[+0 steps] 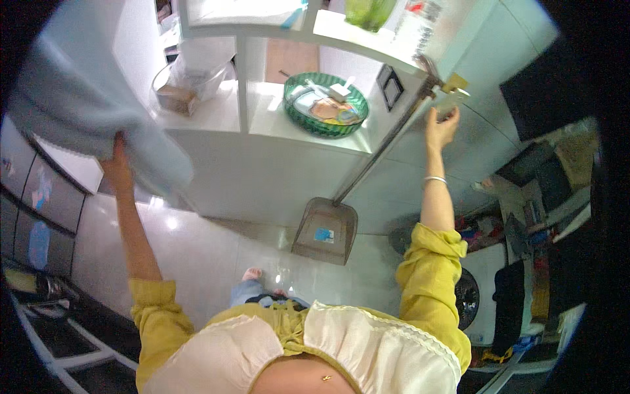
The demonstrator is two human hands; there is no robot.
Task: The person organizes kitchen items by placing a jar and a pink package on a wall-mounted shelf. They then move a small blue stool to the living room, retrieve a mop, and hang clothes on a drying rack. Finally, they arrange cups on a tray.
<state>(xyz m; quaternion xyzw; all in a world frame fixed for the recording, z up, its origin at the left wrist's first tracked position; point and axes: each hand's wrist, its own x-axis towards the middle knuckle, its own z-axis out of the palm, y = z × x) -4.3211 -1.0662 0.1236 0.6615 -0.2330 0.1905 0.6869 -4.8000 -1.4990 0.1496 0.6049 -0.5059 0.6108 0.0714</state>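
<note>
At the left, my left hand (pixel 117 165) grips the edge of a pale blue-grey curtain-like cloth (pixel 98 108), its folds hanging around the fingers. My right hand (pixel 443 129) is raised at the upper right, its fingers on a small whitish object (pixel 450 100) near a yellowish wall fitting; blur hides what the object is. Just left of that hand, a long-handled dustpan (pixel 326 231) leans with its handle up by the shelf corner and its pan low down.
White shelving (pixel 206 140) stands ahead, holding a green woven basket (pixel 325 134) of small items and a clear plastic bag (pixel 202 74) over a round container. A white front-loading washing machine (pixel 485 290) is at the right. Dark drawers (pixel 51 197) stand at the left.
</note>
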